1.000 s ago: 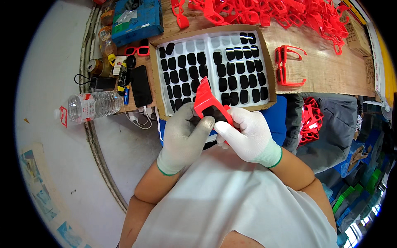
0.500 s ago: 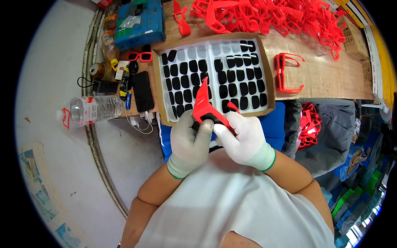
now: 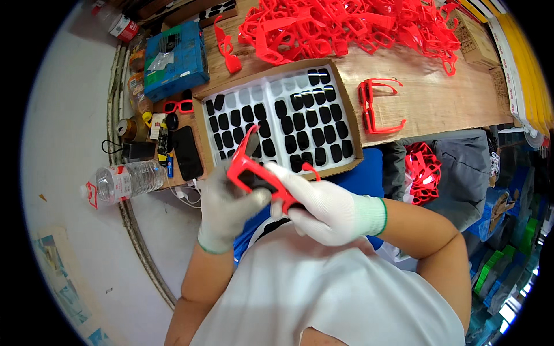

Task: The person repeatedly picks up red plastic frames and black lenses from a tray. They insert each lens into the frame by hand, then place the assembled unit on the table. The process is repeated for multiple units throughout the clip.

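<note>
In front of my chest a pair of red sunglasses (image 3: 281,191) is held in both white gloved hands, tilted, one temple pointing up and away. My right hand (image 3: 332,212) pinches its right end, fingers over the top of the rim. My left hand (image 3: 224,209) is closed at the other end, its thumb against the dark lens and its fingers partly hidden behind the frame. Just beyond the hands lies a shallow cardboard box (image 3: 345,168) with a white tray of black lenses (image 3: 303,139) in rows; some pockets at the far side hold no dark lens.
A heap of red frames (image 3: 346,29) covers the back of the table. One red pair of glasses (image 3: 369,106) lies right of the box. To the left are a phone (image 3: 187,151), a water bottle (image 3: 130,181) and a blue case (image 3: 176,60). A grey bag (image 3: 461,167) holds more red frames.
Both hands have shifted left and slightly toward me, turning the sunglasses so the front faces up more. The left thumb has moved along the frame. The view has tilted slightly.
</note>
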Available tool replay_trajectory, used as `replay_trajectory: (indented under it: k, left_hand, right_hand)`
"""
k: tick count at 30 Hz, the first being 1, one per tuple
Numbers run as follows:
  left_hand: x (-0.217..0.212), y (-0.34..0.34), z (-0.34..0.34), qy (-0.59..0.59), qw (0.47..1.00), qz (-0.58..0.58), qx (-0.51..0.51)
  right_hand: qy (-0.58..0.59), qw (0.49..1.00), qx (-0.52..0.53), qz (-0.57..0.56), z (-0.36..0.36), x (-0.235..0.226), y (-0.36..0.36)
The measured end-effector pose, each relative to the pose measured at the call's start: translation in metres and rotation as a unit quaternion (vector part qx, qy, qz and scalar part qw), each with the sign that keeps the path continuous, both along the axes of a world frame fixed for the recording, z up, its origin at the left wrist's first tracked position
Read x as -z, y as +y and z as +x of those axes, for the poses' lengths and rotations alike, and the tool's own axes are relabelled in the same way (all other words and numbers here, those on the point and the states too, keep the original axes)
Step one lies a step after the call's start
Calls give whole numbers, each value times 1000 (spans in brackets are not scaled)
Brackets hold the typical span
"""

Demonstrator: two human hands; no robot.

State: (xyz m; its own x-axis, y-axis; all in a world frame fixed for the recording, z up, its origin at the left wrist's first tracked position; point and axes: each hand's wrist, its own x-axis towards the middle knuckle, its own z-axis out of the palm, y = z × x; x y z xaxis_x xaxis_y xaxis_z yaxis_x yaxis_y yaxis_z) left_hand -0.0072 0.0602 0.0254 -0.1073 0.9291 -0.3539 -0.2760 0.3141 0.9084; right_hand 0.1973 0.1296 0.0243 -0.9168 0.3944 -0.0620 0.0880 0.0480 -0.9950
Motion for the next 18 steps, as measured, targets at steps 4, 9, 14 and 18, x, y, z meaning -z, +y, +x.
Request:
replay_trajectory:
  k: [4,9,14,18]
  left_hand:
    - [51,33,-8,88,991,67,74]
    - [100,69,-27,418,898,89,109]
    - [134,226,-83,647,761,-21,-48]
    - [190,284,-121,633,763,-126,37]
  right_hand:
    - [-79,986,129,63,15,21,-1]
    - [-299,874,314,219,123,68,39]
    - [-459,793,335,220,152,105,110]
    - [-473,797,335,167,130,148,134]
